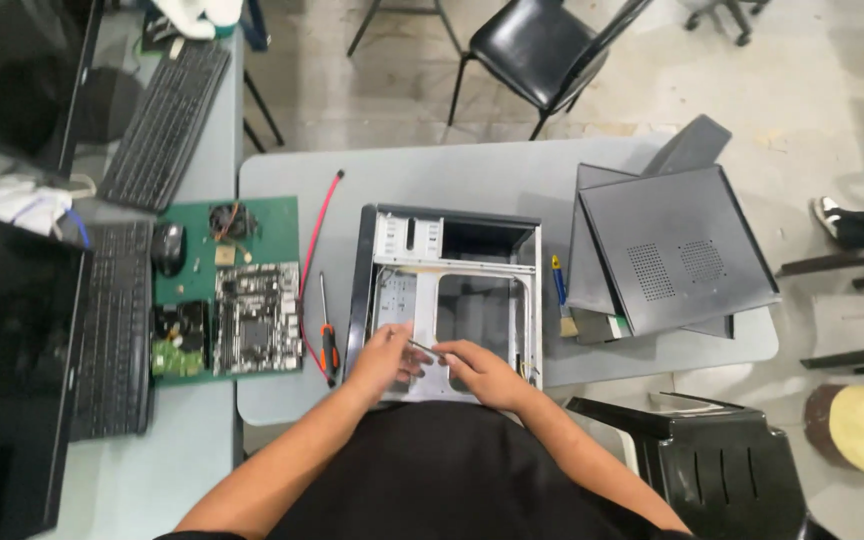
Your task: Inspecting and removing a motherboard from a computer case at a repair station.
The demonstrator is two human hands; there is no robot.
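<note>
Both hands' fingers, left hand (384, 357) and right hand (474, 368), pinch a slim metal tool (424, 348) over the open computer case (449, 300); keep it level, steady.

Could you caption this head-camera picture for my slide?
Both hands, left hand and right hand, hold a thin metal tool over an open computer case, motherboard alongside.

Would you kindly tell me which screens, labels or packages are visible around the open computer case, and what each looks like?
Upper monitor: far left, top corner, flat black rectangle, dark.
Lower monitor: left edge, beside a black keyboard, flat black rectangle, dark.
No packages or labels can be made out.
</note>
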